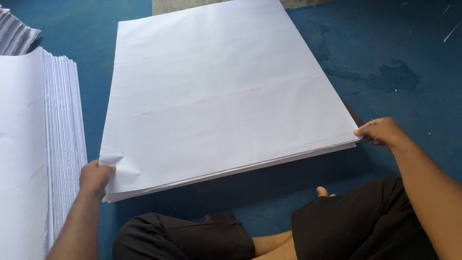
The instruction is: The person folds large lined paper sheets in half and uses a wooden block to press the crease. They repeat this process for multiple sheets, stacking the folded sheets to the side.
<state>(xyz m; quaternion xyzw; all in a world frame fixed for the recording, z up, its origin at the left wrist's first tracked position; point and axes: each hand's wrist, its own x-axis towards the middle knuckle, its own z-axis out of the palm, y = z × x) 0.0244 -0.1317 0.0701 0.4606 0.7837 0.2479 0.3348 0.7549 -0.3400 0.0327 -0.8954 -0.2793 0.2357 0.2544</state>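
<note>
Left hand [95,177] pinches near-left corner of big white ruled paper stack [226,91]; right hand [380,131] grips near-right corner; blue floor [399,58] open rightward.

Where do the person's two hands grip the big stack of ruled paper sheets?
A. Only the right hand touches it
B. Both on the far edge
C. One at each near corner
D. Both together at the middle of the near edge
C: the left hand pinches the near left corner of the stack of ruled sheets, and the right hand holds the near right corner.
</note>
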